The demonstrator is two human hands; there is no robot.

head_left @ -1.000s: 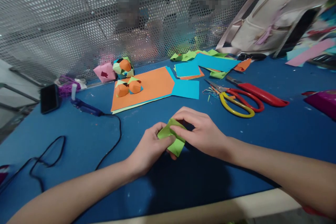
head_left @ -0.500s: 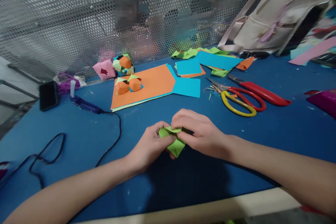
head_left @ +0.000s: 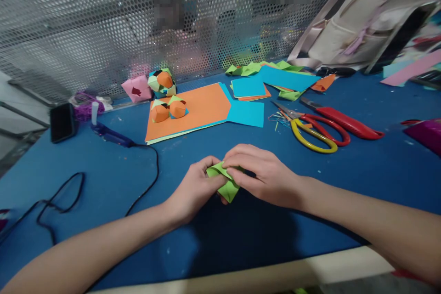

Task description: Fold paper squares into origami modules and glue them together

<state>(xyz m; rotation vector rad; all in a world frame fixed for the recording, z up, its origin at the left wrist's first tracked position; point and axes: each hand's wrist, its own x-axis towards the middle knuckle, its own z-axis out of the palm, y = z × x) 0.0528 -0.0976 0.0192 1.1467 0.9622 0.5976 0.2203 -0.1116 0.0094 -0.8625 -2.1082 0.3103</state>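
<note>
A small piece of folded green paper (head_left: 230, 190) is held between both hands above the blue table (head_left: 165, 252), near its front middle. My left hand (head_left: 195, 188) grips its left side, thumb across the top and fingers partly underneath. From the right, my right hand (head_left: 260, 172) pinches the upper flap with thumb and fingertips. Behind them lies a stack of orange paper (head_left: 203, 105) with two small orange folded shapes (head_left: 168, 111) on it, and a blue sheet (head_left: 246, 114) touches its right end.
Scissors (head_left: 315, 135) and a red-handled cutter (head_left: 351, 121) lie at right. A glue gun (head_left: 112, 134) with a black cord and a phone (head_left: 62, 121) are at left. Folded paper balls (head_left: 162, 82), blue squares (head_left: 248, 87) and a mesh panel (head_left: 103, 32) stand behind.
My right fingertips have shifted slightly left along the green paper's flap. Both hands still hold the paper, and the camera view has moved a little.
</note>
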